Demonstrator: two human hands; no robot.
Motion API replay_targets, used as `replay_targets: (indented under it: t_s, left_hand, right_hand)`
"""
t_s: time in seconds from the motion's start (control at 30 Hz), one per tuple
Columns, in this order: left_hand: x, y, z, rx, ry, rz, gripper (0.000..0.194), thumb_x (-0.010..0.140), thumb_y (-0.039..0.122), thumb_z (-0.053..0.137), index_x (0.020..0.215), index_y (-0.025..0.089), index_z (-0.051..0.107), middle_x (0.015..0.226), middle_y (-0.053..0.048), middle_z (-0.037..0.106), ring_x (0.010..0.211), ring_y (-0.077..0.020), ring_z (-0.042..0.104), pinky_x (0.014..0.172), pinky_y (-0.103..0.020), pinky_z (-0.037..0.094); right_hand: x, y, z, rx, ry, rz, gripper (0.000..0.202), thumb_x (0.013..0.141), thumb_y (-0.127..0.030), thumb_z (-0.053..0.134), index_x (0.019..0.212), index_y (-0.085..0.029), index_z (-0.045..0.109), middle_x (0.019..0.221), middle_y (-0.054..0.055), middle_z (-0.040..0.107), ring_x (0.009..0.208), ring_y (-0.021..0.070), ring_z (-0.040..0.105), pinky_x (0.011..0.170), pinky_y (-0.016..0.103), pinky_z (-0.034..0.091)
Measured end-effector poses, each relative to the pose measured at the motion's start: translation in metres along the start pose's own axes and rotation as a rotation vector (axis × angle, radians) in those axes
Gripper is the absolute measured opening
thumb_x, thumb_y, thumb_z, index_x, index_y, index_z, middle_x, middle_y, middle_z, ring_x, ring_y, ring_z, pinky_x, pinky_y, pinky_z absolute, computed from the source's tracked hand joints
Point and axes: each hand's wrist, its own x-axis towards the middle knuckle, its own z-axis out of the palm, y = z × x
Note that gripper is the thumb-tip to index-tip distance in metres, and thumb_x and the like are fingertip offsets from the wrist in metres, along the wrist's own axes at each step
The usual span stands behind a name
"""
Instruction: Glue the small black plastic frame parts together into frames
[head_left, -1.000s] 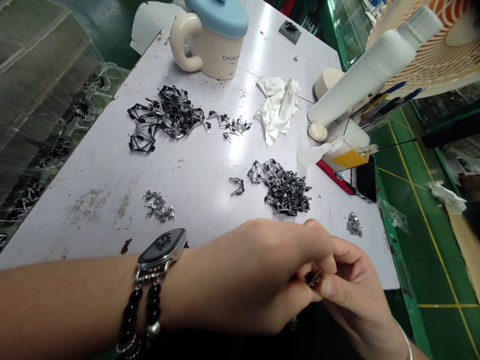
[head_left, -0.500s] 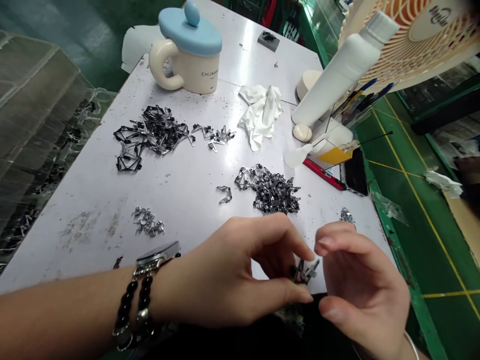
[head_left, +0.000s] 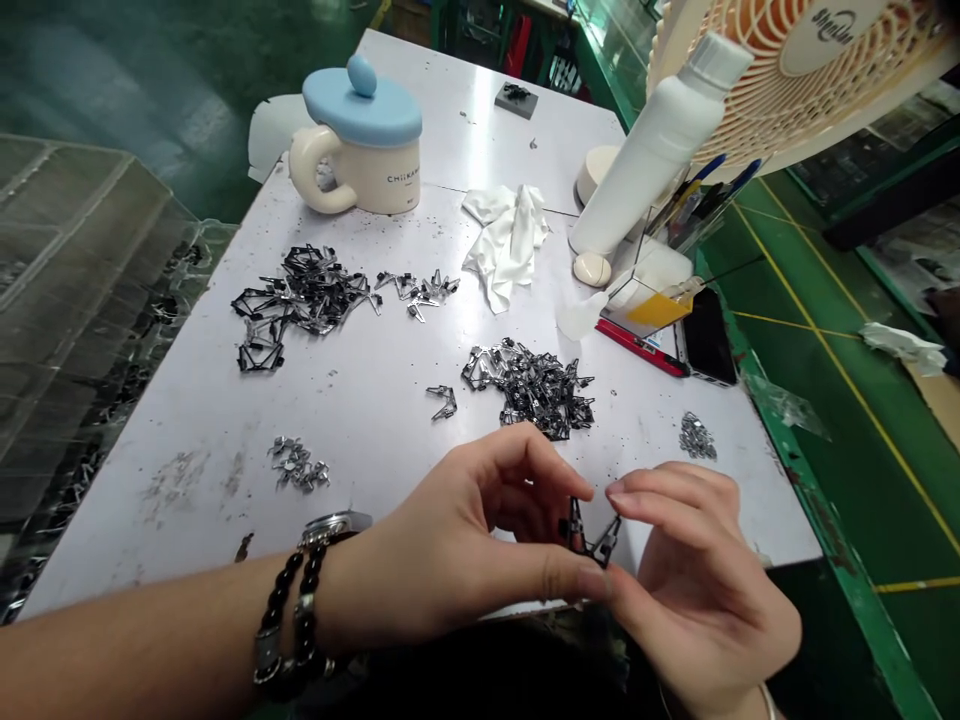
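Note:
A small black metal clip part [head_left: 592, 538], V-shaped, is held between both hands near the table's front edge. My left hand [head_left: 480, 530], with a watch and black beads at the wrist, pinches its left side. The fingertips and thumb of my right hand [head_left: 694, 570] close on its right side. Just beyond the hands lies a pile of black and silver clip parts [head_left: 544, 390], with one loose clip [head_left: 442, 402] beside it. Another pile of black clips [head_left: 311, 290] is farther back on the left. Small silver pieces lie at the left [head_left: 298, 465] and right [head_left: 697, 436].
On the white table [head_left: 375, 370] stand a lidded mug [head_left: 379, 170], a crumpled white cloth [head_left: 506, 240], a tall white bottle [head_left: 652, 150], a pen holder [head_left: 660, 270] and a phone [head_left: 709, 335]. A fan [head_left: 810, 60] is at the upper right; clear trays [head_left: 67, 250] are at the left.
My right hand has moved left and its fingertips now touch the clip part, which it was apart from before. The view has shifted slightly, so the table items appear lower.

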Motion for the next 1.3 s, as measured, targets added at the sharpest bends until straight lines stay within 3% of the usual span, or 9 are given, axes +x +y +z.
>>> replay_targets:
  t_s: [0.2,0.33,0.4,0.63,0.83,1.03,1.2,1.3]
  left_hand:
    - [-0.001,0.002,0.001,-0.033,0.006,-0.017,0.040,0.064,0.006,0.078,0.097,0.020,0.059,0.077,0.004,0.063,0.070,-0.0071,0.061,0.068,-0.017,0.050]
    - [-0.003,0.002,0.001,-0.041,0.092,-0.099,0.013,0.077,0.019,0.071,0.088,0.018,0.066,0.076,0.001,0.069,0.070,-0.0086,0.065,0.069,-0.017,0.052]
    - [-0.005,0.001,0.002,0.048,0.119,-0.079,0.008,0.078,0.021,0.070,0.085,0.018,0.068,0.078,0.000,0.071,0.073,-0.0109,0.066,0.071,-0.020,0.054]
    - [-0.007,0.008,0.007,0.301,0.182,0.083,0.008,0.072,0.012,0.068,0.079,0.016,0.070,0.075,-0.001,0.071,0.069,-0.0129,0.066,0.065,-0.020,0.055]
    - [-0.008,0.010,0.008,0.426,0.176,0.264,0.010,0.071,0.007,0.066,0.078,0.013,0.070,0.073,-0.003,0.071,0.065,-0.0128,0.066,0.062,-0.019,0.056]
    - [-0.010,0.010,0.008,0.507,0.145,0.381,0.009,0.071,0.004,0.065,0.078,0.009,0.069,0.071,-0.007,0.070,0.061,-0.0138,0.066,0.059,-0.021,0.055]
    - [-0.009,0.009,0.008,0.564,0.122,0.475,0.009,0.070,0.002,0.065,0.077,0.007,0.069,0.069,-0.008,0.070,0.060,-0.0139,0.065,0.057,-0.020,0.054]
    - [-0.010,0.010,0.008,0.597,0.107,0.532,0.011,0.070,0.000,0.064,0.077,0.008,0.069,0.068,-0.009,0.070,0.060,-0.0134,0.065,0.056,-0.019,0.053]
  right_hand:
    - [0.004,0.000,0.007,-0.136,0.217,-0.126,0.015,0.070,-0.019,0.072,0.082,-0.013,0.066,0.076,0.006,0.065,0.074,0.0193,0.056,0.063,0.034,0.039]
    - [0.002,0.008,0.009,-0.263,0.386,-0.240,0.016,0.066,-0.022,0.076,0.076,-0.012,0.067,0.070,0.005,0.066,0.067,0.0180,0.056,0.058,0.033,0.038]
    - [-0.001,0.013,0.008,-0.299,0.412,-0.309,0.018,0.065,-0.025,0.077,0.073,-0.012,0.068,0.069,0.005,0.066,0.065,0.0177,0.056,0.055,0.032,0.038]
    - [-0.009,0.014,0.002,-0.362,0.344,-0.350,0.022,0.067,-0.034,0.077,0.074,-0.014,0.068,0.072,0.004,0.068,0.064,0.0177,0.057,0.054,0.033,0.039]
    - [-0.011,-0.010,0.001,-0.358,0.184,-0.032,0.023,0.066,-0.020,0.078,0.086,-0.017,0.066,0.084,0.003,0.068,0.077,0.0217,0.057,0.066,0.039,0.041]
    - [-0.016,-0.010,-0.005,-0.388,0.187,-0.058,0.022,0.065,-0.019,0.079,0.083,-0.019,0.067,0.083,0.001,0.068,0.076,0.0203,0.055,0.067,0.038,0.038]
    - [-0.017,0.006,-0.010,-0.396,0.158,-0.331,0.018,0.066,-0.024,0.077,0.080,-0.015,0.068,0.084,0.001,0.067,0.070,0.0171,0.053,0.060,0.034,0.034]
    - [-0.018,0.004,-0.012,-0.389,0.151,-0.271,0.018,0.065,-0.021,0.078,0.080,-0.015,0.068,0.085,0.001,0.067,0.072,0.0179,0.053,0.061,0.035,0.035]
